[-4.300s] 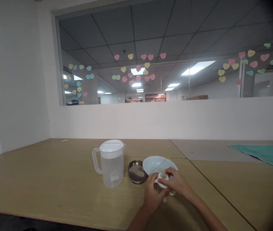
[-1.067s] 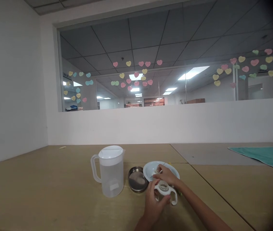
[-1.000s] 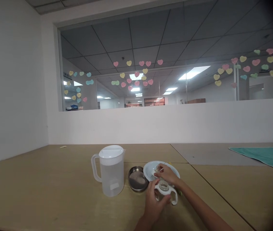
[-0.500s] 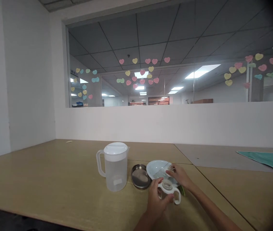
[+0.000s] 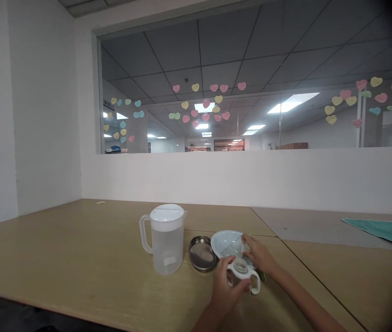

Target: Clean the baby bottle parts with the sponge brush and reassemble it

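Note:
My left hand is wrapped around a two-handled bottle with white side handles. The bottle stands upright, its round mouth uncovered, at the near side of a pale blue bowl. Above the bowl's right side, my right hand pinches a small pale, see-through piece, partly covered by the fingers; its kind is hard to make out. Something clear lies in the bowl. A bit of a green object shows behind the bottle's right handle, mostly hidden.
Left of the bowl lies a round, shallow metal tin. Farther left stands a translucent pitcher with a white lid. A teal cloth is at the far right of the wooden table, which meets a white wall.
My right hand has turned a little, and the clear piece in it has tipped lower over the bowl. My left hand and the bottle have stayed in place. The view has shifted slightly.

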A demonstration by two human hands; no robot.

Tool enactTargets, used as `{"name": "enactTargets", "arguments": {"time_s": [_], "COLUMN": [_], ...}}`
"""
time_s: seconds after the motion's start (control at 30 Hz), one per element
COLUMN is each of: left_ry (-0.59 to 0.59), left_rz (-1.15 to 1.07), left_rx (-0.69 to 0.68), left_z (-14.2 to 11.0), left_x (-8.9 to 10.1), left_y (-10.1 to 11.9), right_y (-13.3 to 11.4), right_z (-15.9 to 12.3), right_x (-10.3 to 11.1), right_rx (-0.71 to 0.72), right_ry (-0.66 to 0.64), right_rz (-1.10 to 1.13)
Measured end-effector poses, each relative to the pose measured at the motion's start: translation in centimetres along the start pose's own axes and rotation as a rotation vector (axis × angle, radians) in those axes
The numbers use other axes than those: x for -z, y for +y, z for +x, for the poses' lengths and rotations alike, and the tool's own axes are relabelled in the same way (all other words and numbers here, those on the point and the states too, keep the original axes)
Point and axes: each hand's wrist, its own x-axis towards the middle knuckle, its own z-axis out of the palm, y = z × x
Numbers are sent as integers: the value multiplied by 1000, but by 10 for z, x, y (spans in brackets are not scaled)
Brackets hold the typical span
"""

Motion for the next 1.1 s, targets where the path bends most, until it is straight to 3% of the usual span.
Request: {"name": "enactTargets", "arguments": {"time_s": [0.27, 0.4, 0.5, 0.6, 0.83, 0.9, 0.97, 1.1], "left_ry": [-16, -23, -23, -17, -10, -8, 1, 99], "left_rz": [-2, -3, -3, 6, 6, 0, -17, 64], "left_rx": [-8, 0, 6, 2, 46, 73, 67, -104], "left_z": [1, 0, 0, 0, 0, -1, -2, -2], "left_x": [2, 1, 1, 1, 0, -2, -3, 16], "left_y": [3, 1, 0, -1, -5, -8, -9, -5], "right_y": [4, 10, 11, 10, 7, 8, 11, 32], "right_z": [1, 4, 5, 6, 7, 5, 0, -19], "right_x": [-6, -10, -6, -2, -9, -8, -5, 1], "right_rx": [-20, -11, -101, -188, -208, -196, -196, -319], "right_ry": [-186, -154, -113, -148, -179, -123, 38, 373], "right_rz": [34, 79, 3, -101, -135, -95, -39, 80]}}
